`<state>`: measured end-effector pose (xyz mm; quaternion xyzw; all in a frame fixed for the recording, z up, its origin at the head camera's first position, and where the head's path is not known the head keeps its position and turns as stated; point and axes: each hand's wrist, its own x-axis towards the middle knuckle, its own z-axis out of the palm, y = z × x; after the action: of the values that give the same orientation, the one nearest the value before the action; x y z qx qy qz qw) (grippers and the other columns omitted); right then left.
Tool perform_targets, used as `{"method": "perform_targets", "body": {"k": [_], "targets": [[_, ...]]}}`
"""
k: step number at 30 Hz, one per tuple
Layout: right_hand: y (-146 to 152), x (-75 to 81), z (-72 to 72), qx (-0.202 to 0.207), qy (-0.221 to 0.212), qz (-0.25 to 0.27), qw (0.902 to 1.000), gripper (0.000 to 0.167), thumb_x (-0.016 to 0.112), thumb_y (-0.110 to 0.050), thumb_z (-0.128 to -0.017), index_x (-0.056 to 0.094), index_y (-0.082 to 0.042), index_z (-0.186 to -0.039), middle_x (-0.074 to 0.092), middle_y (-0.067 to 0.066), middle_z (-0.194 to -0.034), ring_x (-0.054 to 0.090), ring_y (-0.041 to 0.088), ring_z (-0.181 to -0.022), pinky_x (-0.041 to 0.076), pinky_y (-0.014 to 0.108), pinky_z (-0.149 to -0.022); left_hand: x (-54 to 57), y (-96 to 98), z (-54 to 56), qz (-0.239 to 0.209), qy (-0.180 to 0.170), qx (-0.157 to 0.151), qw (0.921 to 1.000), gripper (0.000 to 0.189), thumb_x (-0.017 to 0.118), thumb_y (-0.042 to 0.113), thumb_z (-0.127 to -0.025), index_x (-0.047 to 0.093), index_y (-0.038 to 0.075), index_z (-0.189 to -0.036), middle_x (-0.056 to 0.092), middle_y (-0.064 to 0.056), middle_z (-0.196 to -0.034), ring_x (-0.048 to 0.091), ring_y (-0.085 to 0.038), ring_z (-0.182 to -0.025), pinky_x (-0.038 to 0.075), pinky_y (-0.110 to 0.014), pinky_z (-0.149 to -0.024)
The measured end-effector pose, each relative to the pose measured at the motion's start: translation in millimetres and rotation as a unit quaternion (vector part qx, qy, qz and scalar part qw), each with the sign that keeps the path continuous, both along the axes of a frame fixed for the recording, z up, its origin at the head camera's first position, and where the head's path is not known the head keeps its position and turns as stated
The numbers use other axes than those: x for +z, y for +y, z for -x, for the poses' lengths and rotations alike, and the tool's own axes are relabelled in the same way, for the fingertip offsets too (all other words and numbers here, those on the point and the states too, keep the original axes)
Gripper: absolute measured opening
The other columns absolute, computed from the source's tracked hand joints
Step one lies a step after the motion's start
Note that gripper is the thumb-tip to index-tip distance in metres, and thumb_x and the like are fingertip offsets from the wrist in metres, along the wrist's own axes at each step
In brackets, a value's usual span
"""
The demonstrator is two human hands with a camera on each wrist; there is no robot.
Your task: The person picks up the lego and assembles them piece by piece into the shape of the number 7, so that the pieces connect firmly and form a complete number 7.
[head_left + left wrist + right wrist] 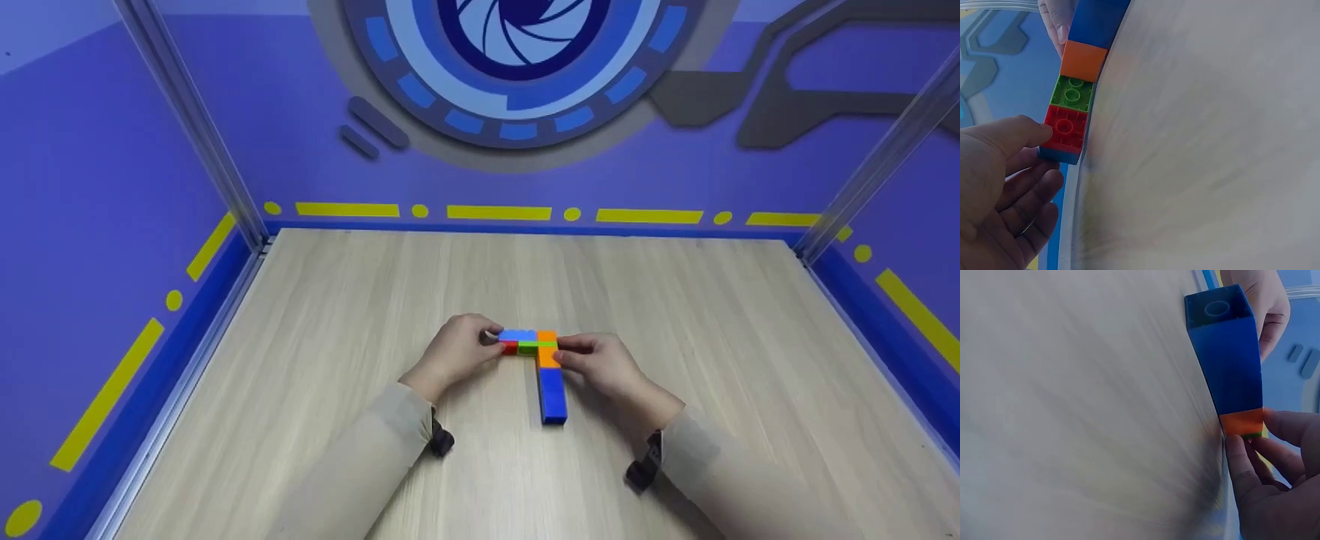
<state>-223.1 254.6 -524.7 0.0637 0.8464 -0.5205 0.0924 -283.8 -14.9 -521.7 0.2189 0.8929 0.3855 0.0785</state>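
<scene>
An L-shaped assembly of toy building blocks lies on the table in the head view. Its far arm has a light blue block [517, 335], a red block [510, 348] and a green block [528, 348]. Orange blocks [548, 355] form the corner, and a dark blue block [553, 396] runs toward the near side. My left hand [459, 351] pinches the red and light blue end between thumb and fingers. At the orange corner, my right hand [606, 363] holds the block between thumb and fingers. The left wrist view shows hollow undersides on the red block [1066, 128] and green block [1072, 93].
The wooden tabletop [360, 300] spreads around both hands. Purple-blue panels with yellow marks [360, 210] enclose its back and sides, with metal posts [195, 112] at the corners. Dark straps with small devices [441, 439] sit on both wrists.
</scene>
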Motion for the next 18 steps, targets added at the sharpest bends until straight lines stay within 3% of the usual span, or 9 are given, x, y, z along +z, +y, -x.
{"method": "perform_targets", "body": {"k": [8, 13, 16, 18], "targets": [[3, -0.2, 2.2, 0.008, -0.001, -0.001, 1.0000, 0.044, 0.081, -0.027, -0.106, 0.076, -0.005, -0.145, 0.077, 0.017, -0.146, 0.070, 0.029, -0.135, 0.053, 0.053, -0.125, -0.3, -1.0, 0.4, 0.005, -0.016, 0.010, 0.9998, 0.035, 0.081, 0.023, -0.106, 0.081, 0.008, -0.137, 0.080, -0.010, -0.136, 0.076, -0.026, -0.123, 0.062, -0.047, -0.112], [10, 1.7, 6.6, 0.015, 0.016, -0.009, 0.9997, 0.046, 0.074, -0.033, -0.110, 0.075, -0.002, -0.145, 0.080, 0.017, -0.134, 0.077, 0.024, -0.112, 0.064, 0.041, -0.107, -0.7, -9.8, 3.3, 0.017, -0.006, 0.028, 0.9995, 0.053, 0.082, 0.035, -0.102, 0.073, 0.010, -0.147, 0.073, -0.010, -0.151, 0.068, -0.031, -0.140, 0.054, -0.050, -0.124], [22, 3.4, 6.8, 0.034, 0.067, -0.069, 0.9948, 0.042, 0.070, -0.033, -0.113, 0.077, -0.002, -0.140, 0.080, 0.016, -0.130, 0.077, 0.025, -0.110, 0.065, 0.043, -0.104, -1.0, -21.1, 7.1, 0.032, 0.023, 0.044, 0.9983, 0.066, 0.084, 0.042, -0.098, 0.067, 0.010, -0.154, 0.066, -0.012, -0.160, 0.062, -0.035, -0.150, 0.049, -0.051, -0.130], [34, 3.9, 5.4, 0.048, 0.109, -0.126, 0.9849, 0.038, 0.070, -0.032, -0.113, 0.079, -0.004, -0.136, 0.081, 0.015, -0.130, 0.076, 0.027, -0.113, 0.064, 0.049, -0.106, -1.6, -31.0, 9.6, 0.047, 0.044, 0.059, 0.9961, 0.072, 0.085, 0.047, -0.096, 0.066, 0.009, -0.155, 0.065, -0.012, -0.161, 0.060, -0.037, -0.152, 0.047, -0.052, -0.131]]}}
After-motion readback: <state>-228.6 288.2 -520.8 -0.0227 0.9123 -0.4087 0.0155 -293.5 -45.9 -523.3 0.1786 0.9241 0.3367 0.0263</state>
